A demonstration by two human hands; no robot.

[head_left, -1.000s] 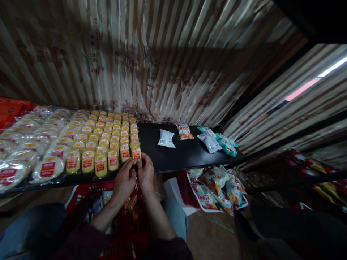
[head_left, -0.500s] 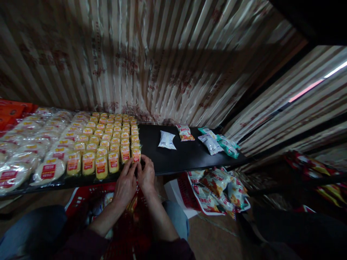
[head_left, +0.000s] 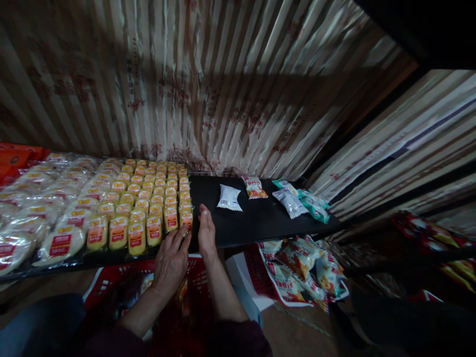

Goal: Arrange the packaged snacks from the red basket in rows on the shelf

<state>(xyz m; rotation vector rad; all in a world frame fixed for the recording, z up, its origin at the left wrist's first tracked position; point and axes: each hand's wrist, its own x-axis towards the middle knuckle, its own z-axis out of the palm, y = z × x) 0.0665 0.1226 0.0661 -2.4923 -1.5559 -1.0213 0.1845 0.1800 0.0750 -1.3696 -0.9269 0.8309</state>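
Observation:
Several rows of small yellow snack packets (head_left: 148, 198) stand on a black shelf (head_left: 256, 218). My left hand (head_left: 171, 259) lies open at the shelf's front edge, its fingertips touching the nearest packet at the right end of the front row (head_left: 185, 218). My right hand (head_left: 207, 232) is flat and edge-on, fingers stretched out along the right side of that packet column, holding nothing.
Round flat packaged cakes (head_left: 44, 223) fill the shelf's left part. A white packet (head_left: 229, 197), a red-orange packet (head_left: 254, 186) and green-and-clear packets (head_left: 301, 201) lie on the right. Below are a red basket (head_left: 111, 282) and a pile of snack bags (head_left: 301, 267). Striped curtain behind.
Both hands let go of the front-right packet that they were pinching. My left hand opened and dropped to the shelf edge; my right hand straightened and slid forward beside the packets.

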